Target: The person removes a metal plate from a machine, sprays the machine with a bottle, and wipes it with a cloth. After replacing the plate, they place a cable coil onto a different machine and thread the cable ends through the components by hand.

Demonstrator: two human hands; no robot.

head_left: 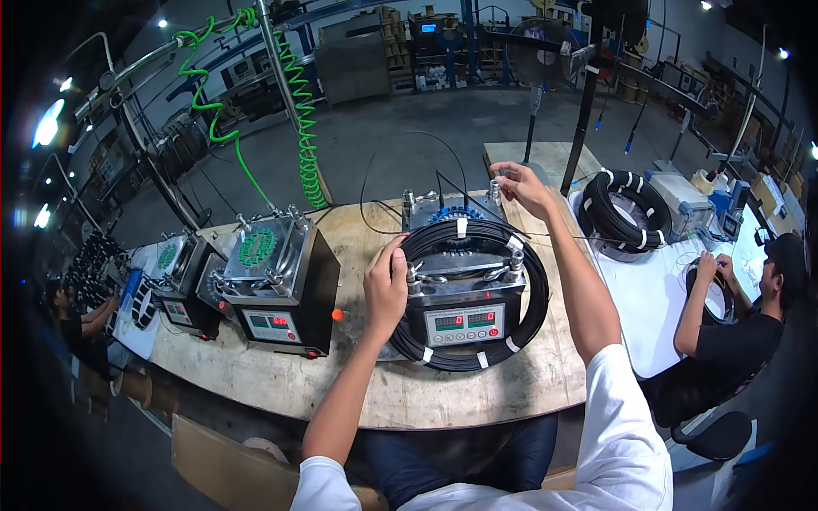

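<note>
Item: black cable coil (535,298), white-tied, upright against the front of your benchtop machine (464,294), encircling its digital display panel (464,324). Your left hand (388,281): fingers bent around the coil's upper left edge. Your right hand (528,194): raised beside the rear right metal post (494,191), fingers loosely curled; whether they pinch anything, you cannot tell. Step, as judged: steadying the coil. Any move calls for left-hand support and clearance from the posts.

In the head view, the left hand (388,285) touches a coil of black cable (535,294) around the front machine (464,322), while the right hand (521,189) is raised near the machine's far right corner post (495,191).
</note>
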